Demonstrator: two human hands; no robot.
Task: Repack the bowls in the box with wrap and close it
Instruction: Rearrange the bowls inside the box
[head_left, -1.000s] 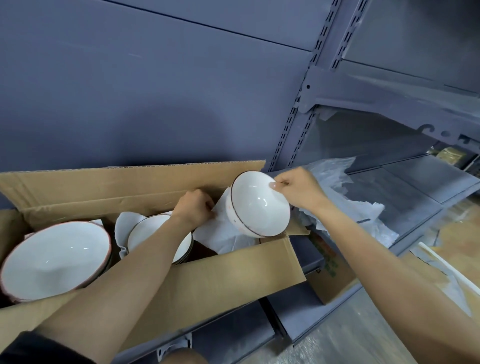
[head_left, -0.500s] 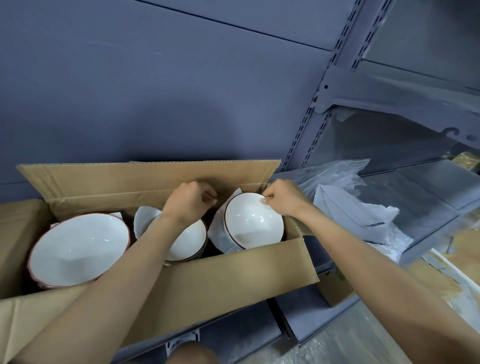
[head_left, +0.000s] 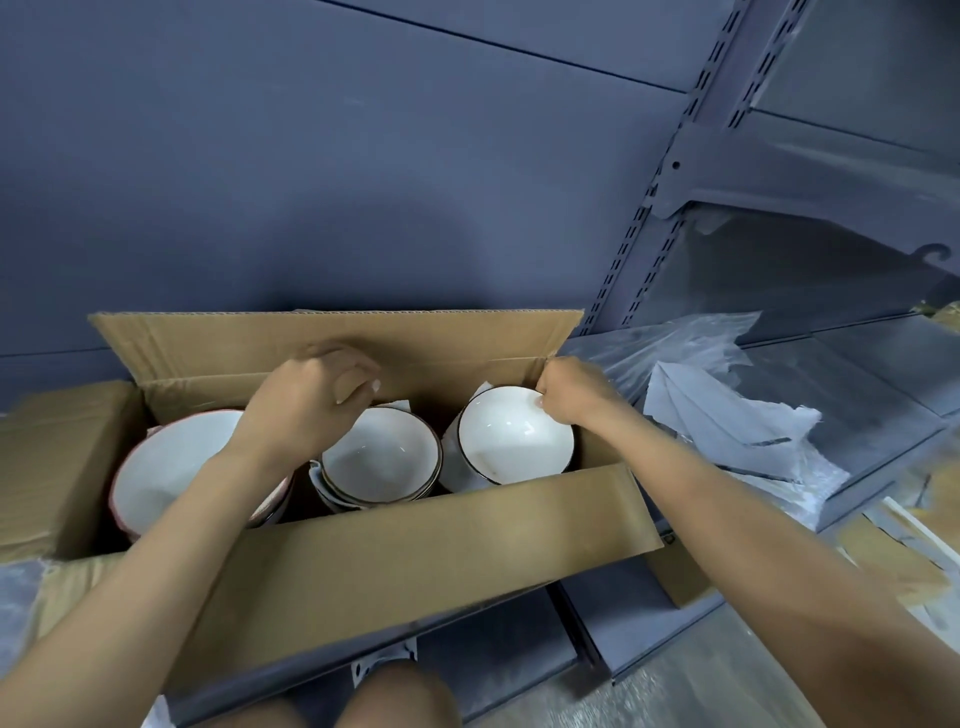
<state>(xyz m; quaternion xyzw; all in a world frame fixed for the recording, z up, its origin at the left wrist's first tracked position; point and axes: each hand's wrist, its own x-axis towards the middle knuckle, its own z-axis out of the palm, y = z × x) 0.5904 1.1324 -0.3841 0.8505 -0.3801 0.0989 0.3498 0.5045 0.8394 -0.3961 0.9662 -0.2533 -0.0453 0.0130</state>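
Observation:
An open cardboard box (head_left: 415, 545) stands on a grey shelf. Inside it sit a large red-rimmed white bowl (head_left: 161, 473) on the left, a stack of dark-rimmed white bowls (head_left: 379, 457) in the middle, and a single dark-rimmed white bowl (head_left: 511, 441) at the right end, tilted toward me. My right hand (head_left: 574, 397) pinches the far rim of that right bowl. My left hand (head_left: 306, 400) hovers above the middle stack with its fingers loosely curled and nothing in them. White wrap paper (head_left: 400, 405) shows behind and under the bowls.
Crumpled plastic and white wrap sheets (head_left: 727, 410) lie on the shelf right of the box. The box's back flap (head_left: 332, 338) stands up against the grey wall. A small carton (head_left: 680, 577) sits below the shelf edge. My knee (head_left: 400, 696) is at the bottom.
My right hand has lowered the white bowl into the right end of the box. My left hand has let go of the wrap paper and lifted above the middle stack.

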